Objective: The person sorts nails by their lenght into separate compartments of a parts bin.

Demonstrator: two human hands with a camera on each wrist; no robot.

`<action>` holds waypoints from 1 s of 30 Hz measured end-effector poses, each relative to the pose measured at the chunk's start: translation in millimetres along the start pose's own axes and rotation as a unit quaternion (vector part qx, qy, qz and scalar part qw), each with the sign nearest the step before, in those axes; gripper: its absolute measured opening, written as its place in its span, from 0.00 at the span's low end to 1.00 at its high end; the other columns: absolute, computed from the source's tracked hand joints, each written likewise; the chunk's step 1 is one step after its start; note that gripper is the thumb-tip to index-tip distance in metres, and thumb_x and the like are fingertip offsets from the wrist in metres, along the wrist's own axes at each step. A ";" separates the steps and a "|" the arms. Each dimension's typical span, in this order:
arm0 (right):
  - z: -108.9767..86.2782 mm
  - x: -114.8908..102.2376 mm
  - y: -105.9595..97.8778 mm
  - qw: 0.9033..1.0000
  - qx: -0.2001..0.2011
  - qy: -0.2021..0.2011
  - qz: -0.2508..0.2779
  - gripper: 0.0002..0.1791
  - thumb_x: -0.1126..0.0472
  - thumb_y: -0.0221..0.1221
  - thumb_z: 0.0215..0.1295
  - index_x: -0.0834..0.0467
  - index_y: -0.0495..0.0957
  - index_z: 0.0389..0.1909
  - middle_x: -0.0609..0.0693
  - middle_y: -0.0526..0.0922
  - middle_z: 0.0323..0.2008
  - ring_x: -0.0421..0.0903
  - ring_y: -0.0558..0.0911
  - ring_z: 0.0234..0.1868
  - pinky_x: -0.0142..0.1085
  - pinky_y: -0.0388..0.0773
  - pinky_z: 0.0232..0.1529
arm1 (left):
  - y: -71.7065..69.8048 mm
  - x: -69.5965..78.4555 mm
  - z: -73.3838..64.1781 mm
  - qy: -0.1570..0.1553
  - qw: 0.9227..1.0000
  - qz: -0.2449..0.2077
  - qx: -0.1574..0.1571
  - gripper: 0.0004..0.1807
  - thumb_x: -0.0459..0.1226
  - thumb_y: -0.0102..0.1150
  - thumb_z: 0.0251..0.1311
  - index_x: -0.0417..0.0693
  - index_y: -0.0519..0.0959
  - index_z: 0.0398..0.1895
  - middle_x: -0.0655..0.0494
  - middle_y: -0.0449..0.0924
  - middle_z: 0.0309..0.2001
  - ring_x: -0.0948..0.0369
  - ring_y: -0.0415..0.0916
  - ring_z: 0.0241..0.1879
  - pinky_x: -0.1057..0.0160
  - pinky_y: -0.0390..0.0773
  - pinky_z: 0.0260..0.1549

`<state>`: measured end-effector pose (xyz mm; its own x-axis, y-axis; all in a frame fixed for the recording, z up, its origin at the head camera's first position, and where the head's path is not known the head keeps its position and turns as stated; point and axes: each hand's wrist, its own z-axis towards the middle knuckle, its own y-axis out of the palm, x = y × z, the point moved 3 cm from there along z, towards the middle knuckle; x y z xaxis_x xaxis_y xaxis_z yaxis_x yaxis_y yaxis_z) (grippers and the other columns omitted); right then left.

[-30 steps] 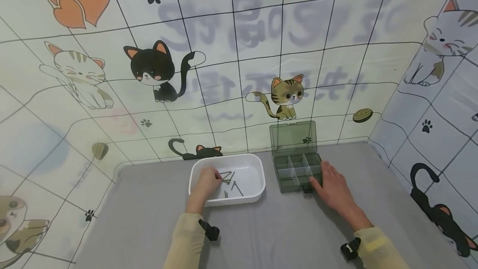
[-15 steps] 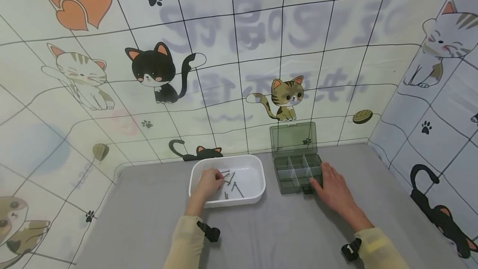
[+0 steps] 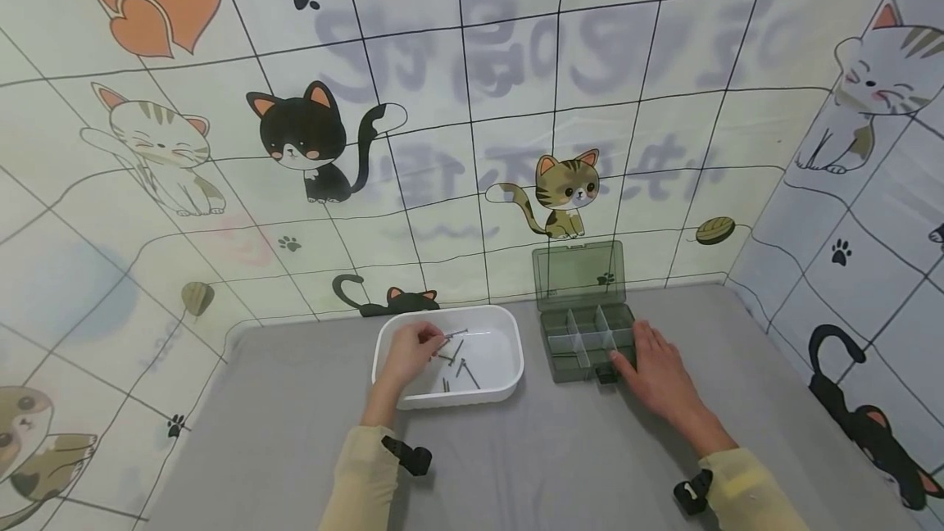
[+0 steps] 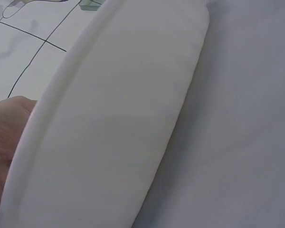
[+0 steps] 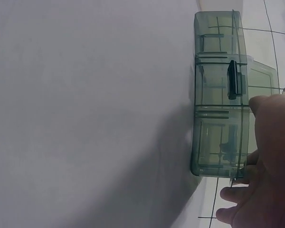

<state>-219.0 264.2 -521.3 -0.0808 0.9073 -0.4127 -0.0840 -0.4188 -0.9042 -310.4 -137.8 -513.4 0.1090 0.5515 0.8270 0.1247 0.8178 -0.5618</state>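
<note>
Inside the white tray (image 3: 509, 383), my left hand (image 3: 408, 355) pinches a thin metal screw (image 3: 459, 333) between thumb and fingertips. Several more screws (image 3: 469, 374) lie loose on the tray floor. In the left wrist view the tray's outer wall (image 4: 99, 114) covers most of that hand, and the fingertips are hidden. My right hand (image 3: 660, 371) holds the front right corner of a green see-through compartment box (image 3: 568, 369), thumb at its front rim and fingers along its right side. The box's lid (image 3: 578, 275) stands up at the back.
Grey cloth (image 3: 516, 465) covers the table under the tray and box. A curtain printed with cats (image 3: 568, 191) rises right behind them and along both sides. Each wrist carries a small black camera (image 3: 693, 492).
My left hand has risen slightly toward the back of the tray, and the screw at its fingertips has shifted up and right. My right hand and the box stay put.
</note>
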 end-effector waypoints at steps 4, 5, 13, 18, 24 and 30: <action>0.1 -0.1 -0.5 1.000 -0.004 0.005 -0.004 0.45 0.46 0.52 0.79 0.81 0.50 0.73 0.79 0.52 0.73 0.76 0.55 0.72 0.69 0.52 0.68 | -1.1 2.8 -0.9 -0.014 1.000 -0.006 0.012 0.04 0.33 0.61 0.70 0.41 0.83 0.39 0.51 0.81 0.30 0.59 0.77 0.29 0.65 0.76 0.27; 0.1 0.0 -0.5 1.000 -0.004 0.006 -0.004 0.45 0.46 0.52 0.79 0.81 0.50 0.73 0.79 0.52 0.73 0.76 0.55 0.72 0.69 0.52 0.68 | -1.0 3.2 -1.0 -0.017 1.000 -0.009 0.014 0.04 0.34 0.61 0.71 0.42 0.83 0.40 0.50 0.81 0.31 0.59 0.77 0.29 0.65 0.76 0.27; -0.4 -0.2 -1.1 1.000 -0.004 0.006 -0.003 0.46 0.47 0.55 0.77 0.81 0.50 0.73 0.79 0.52 0.73 0.76 0.55 0.73 0.69 0.52 0.68 | 3.3 16.3 -3.0 0.005 0.999 -0.043 0.013 0.04 0.34 0.61 0.71 0.42 0.83 0.42 0.47 0.82 0.33 0.58 0.77 0.31 0.66 0.77 0.28; 0.4 -0.3 -0.5 1.000 -0.011 0.007 -0.004 0.47 0.45 0.54 0.77 0.81 0.49 0.73 0.79 0.51 0.73 0.76 0.54 0.73 0.69 0.51 0.68 | 5.7 34.2 -3.3 0.023 0.998 -0.063 0.008 0.05 0.34 0.61 0.71 0.42 0.83 0.43 0.47 0.81 0.33 0.52 0.79 0.33 0.67 0.76 0.28; 2.0 0.4 -2.5 1.000 -0.013 0.003 -0.007 0.48 0.44 0.54 0.77 0.81 0.49 0.73 0.80 0.51 0.73 0.76 0.55 0.72 0.69 0.52 0.68 | 12.1 56.4 -3.1 0.047 0.997 -0.069 0.000 0.05 0.34 0.61 0.71 0.42 0.83 0.43 0.44 0.82 0.34 0.50 0.80 0.33 0.68 0.75 0.27; 0.9 -1.4 -4.2 1.000 -0.011 -0.002 -0.011 0.49 0.44 0.56 0.76 0.82 0.50 0.73 0.80 0.52 0.73 0.76 0.56 0.72 0.69 0.54 0.68 | 27.0 75.4 -5.4 0.076 0.994 -0.070 -0.023 0.05 0.33 0.60 0.72 0.40 0.82 0.43 0.45 0.82 0.33 0.51 0.80 0.32 0.67 0.76 0.26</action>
<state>-219.4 264.6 -516.9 -0.0832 0.9162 -0.3920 -0.0644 -0.3974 -0.9154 -293.5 -75.0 -466.3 0.2349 0.3983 0.8867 0.1930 0.8749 -0.4442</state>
